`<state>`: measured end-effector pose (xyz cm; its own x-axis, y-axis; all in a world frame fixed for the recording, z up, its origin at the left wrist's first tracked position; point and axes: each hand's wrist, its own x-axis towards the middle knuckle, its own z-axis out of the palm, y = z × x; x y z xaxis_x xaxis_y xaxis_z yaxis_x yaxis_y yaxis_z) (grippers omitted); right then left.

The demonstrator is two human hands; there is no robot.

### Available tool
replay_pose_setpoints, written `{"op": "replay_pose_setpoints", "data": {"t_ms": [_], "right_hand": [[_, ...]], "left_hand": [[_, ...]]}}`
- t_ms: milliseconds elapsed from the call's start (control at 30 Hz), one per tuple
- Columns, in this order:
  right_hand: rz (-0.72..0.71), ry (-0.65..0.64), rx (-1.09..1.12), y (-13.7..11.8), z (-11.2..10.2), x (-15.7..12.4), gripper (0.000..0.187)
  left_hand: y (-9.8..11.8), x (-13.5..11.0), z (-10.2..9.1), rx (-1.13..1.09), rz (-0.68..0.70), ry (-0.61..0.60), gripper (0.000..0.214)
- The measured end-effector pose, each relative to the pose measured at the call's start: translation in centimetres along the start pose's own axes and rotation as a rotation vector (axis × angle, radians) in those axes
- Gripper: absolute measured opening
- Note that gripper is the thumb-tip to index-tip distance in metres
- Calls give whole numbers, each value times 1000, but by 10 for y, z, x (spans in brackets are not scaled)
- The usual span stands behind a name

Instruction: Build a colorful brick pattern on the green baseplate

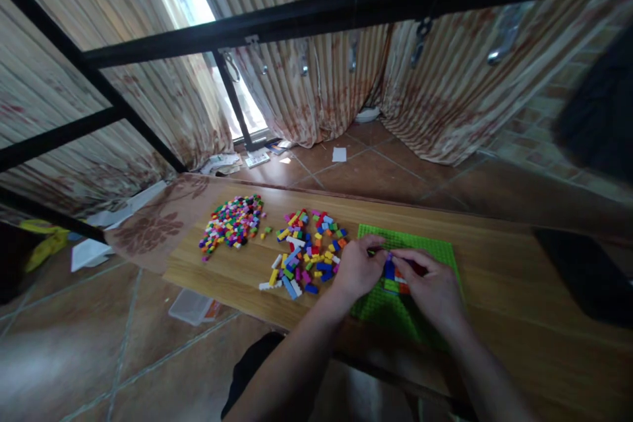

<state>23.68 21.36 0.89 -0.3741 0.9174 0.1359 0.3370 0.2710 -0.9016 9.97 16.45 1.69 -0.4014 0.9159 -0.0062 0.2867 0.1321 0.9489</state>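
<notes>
Both hands meet over a green studded baseplate [445, 250] on the wooden table. My left hand [359, 267] reaches in from the left, its thumb and finger pinched at a small purple toy brick [389, 256]. From the other side, the fingertips of my right hand [430, 280] close on that same brick. Just below the fingertips, a blue brick [389, 270] and a light green brick [391, 285] sit on the plate. Orange, red and white bricks show beside them, partly covered by my right hand.
Left of the plate lies a loose pile of larger mixed bricks [316, 250]. Farther left is a heap of small colourful pieces [235, 221]. A dark flat object [583, 277] rests at the table's right. A black metal bar [306, 16] crosses beyond the table.
</notes>
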Motion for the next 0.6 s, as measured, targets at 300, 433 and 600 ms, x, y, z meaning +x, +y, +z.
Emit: {"op": "replay_pose_setpoints", "data": {"t_ms": [300,433,600], "right_hand": [[57,42,-2,3,-2,-1,38],[51,40,-5,5,-2,-1,36],[60,21,6,7,-3,-1,32]], "left_hand": [[2,-1,4,-42,-12,30,37],[0,-1,6,-21,-11,34,35],[0,-2,6,17,-15,23,34]]}}
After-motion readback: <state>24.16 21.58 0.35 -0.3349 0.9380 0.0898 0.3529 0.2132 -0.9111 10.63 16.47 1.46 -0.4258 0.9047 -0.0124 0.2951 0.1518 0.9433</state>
